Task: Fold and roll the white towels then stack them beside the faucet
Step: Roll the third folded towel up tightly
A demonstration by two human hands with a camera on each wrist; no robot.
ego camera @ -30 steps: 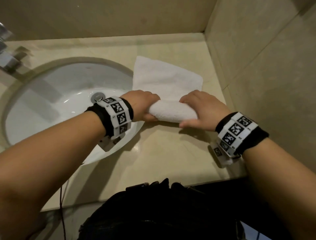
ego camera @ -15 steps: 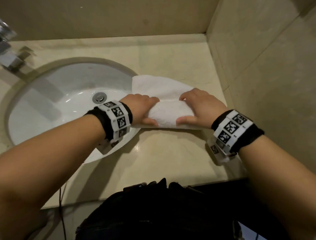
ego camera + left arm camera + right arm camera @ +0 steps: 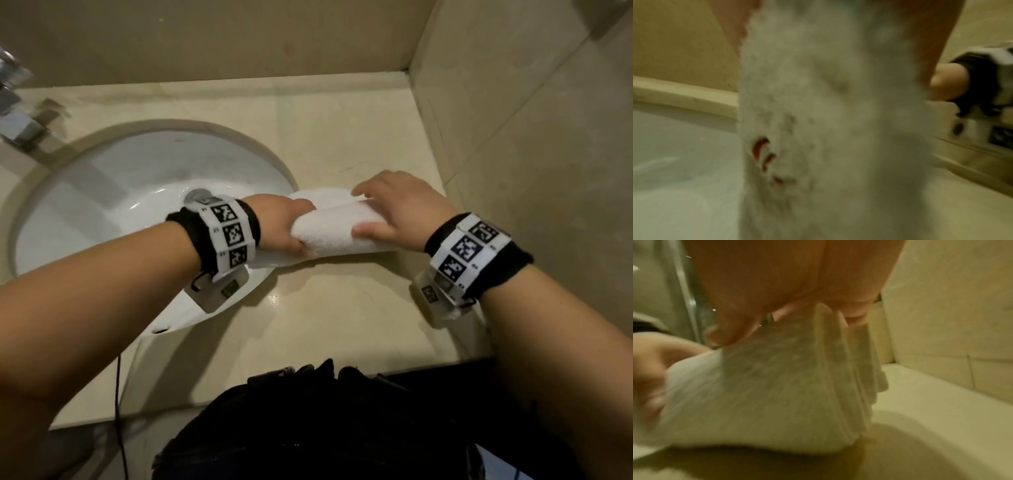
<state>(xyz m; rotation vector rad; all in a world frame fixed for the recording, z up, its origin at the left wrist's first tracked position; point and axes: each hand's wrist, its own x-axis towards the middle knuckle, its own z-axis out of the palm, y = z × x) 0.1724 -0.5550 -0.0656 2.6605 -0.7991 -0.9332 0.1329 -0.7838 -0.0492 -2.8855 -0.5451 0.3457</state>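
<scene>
A white towel [image 3: 329, 229] lies almost fully rolled on the beige counter [image 3: 335, 308] just right of the sink; only a short flat strip [image 3: 322, 197] shows beyond the roll. My left hand [image 3: 287, 226] grips the roll's left end, fingers curled over it. My right hand [image 3: 394, 212] holds the right end, thumb on the near side and fingers over the top. In the left wrist view the towel [image 3: 830, 129] fills the frame, blurred. In the right wrist view the towel [image 3: 766, 394] sits under my right hand's fingers [image 3: 731, 331]. The chrome faucet [image 3: 17, 113] stands at far left.
The white sink basin [image 3: 102, 212] with its drain [image 3: 197, 197] lies left of the towel. A tiled wall [image 3: 531, 154] rises close on the right, and another wall [image 3: 205, 41] runs along the back. A black bag [image 3: 342, 428] sits below the counter's front edge.
Both hands have rolled the towel away from me. The flat part beyond the roll has shrunk from a long sheet to a short strip, and the roll has grown thicker.
</scene>
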